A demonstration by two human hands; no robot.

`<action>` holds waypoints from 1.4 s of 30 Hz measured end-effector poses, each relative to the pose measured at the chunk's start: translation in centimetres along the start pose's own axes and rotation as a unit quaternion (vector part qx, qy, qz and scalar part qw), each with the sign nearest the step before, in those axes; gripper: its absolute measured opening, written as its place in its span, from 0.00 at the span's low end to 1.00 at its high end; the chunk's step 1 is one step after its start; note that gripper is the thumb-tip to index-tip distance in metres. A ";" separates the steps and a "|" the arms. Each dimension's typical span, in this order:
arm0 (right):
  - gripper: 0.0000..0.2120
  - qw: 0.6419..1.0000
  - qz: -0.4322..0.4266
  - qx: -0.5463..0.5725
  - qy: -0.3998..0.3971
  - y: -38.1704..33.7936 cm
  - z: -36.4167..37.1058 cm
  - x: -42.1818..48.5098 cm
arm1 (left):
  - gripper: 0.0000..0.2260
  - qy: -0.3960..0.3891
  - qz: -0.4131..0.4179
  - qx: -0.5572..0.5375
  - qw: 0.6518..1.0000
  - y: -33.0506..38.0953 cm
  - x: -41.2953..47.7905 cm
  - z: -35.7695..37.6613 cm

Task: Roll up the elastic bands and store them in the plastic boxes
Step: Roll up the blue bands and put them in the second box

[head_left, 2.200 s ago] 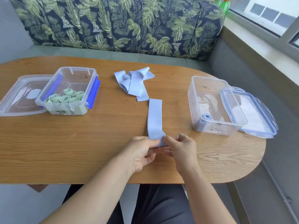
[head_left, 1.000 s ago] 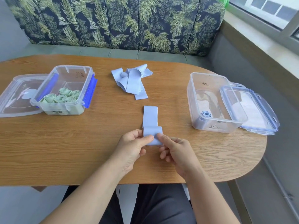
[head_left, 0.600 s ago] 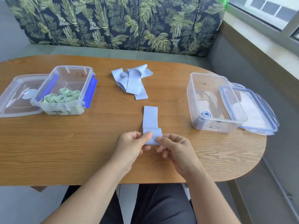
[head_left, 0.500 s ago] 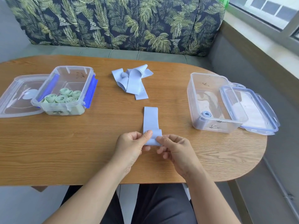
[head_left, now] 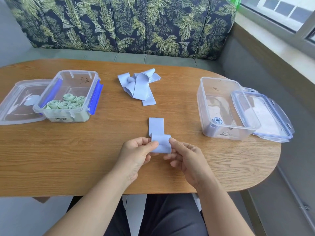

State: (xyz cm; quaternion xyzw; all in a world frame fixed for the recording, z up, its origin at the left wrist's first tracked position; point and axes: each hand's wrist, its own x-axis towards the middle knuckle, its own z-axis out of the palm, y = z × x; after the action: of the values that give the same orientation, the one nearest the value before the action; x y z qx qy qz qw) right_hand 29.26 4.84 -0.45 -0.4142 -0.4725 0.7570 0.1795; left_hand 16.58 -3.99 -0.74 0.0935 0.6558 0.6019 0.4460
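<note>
A pale blue elastic band [head_left: 156, 127] lies on the wooden table [head_left: 68, 159], its near end wound into a thick roll. My left hand [head_left: 136, 154] pinches the roll's left end and my right hand [head_left: 186, 157] pinches its right end. A short flat tail stretches away from me. Farther back lies a loose pile of blue bands [head_left: 139, 86]. The clear box on the right [head_left: 221, 133] holds one rolled blue band [head_left: 216, 120]. The clear box on the left [head_left: 92, 92] holds several rolled green bands [head_left: 65, 103].
The right box's lid [head_left: 272, 116] lies against its right side near the table's rounded edge. The left box's lid [head_left: 15, 103] lies at the far left. A leaf-patterned bench back [head_left: 119, 23] runs behind the table. A window sill [head_left: 272, 36] is at the right.
The band's flat tail has grown shorter and the roll between my hands thicker. Both hands stay at the near middle of the table.
</note>
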 end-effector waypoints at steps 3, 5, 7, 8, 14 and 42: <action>0.08 0.999 -0.013 0.000 -0.029 -0.3 -0.2 -0.1 | 0.03 0.009 0.011 0.005 1.000 0.1 -0.3 0.2; 0.09 0.999 -0.021 -0.011 -0.034 -0.3 -0.1 -0.1 | 0.04 0.014 0.016 0.006 1.000 0.2 -0.5 0.3; 0.07 0.999 -0.022 -0.014 -0.027 -0.2 -0.1 -0.1 | 0.07 0.019 0.018 0.012 1.000 0.3 -0.7 0.3; 0.07 0.999 -0.022 -0.016 -0.022 -0.2 -0.1 -0.1 | 0.09 0.020 0.017 0.019 0.999 0.3 -0.7 0.3; 0.05 0.999 -0.018 -0.034 -0.013 -0.4 0.0 -0.3 | 0.11 -0.059 -0.052 -0.037 0.996 0.8 -0.8 0.0; 0.08 0.995 -0.080 -0.067 0.011 -1.9 3.0 -3.8 | 0.06 -0.005 0.074 -0.075 0.994 2.2 -3.6 0.3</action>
State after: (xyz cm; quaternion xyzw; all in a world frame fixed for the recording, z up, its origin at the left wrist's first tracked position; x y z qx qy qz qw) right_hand 28.87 1.52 3.59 -0.3943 -0.5514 0.7027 0.2162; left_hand 17.97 -5.65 2.91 0.1108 0.5978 0.6801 0.4097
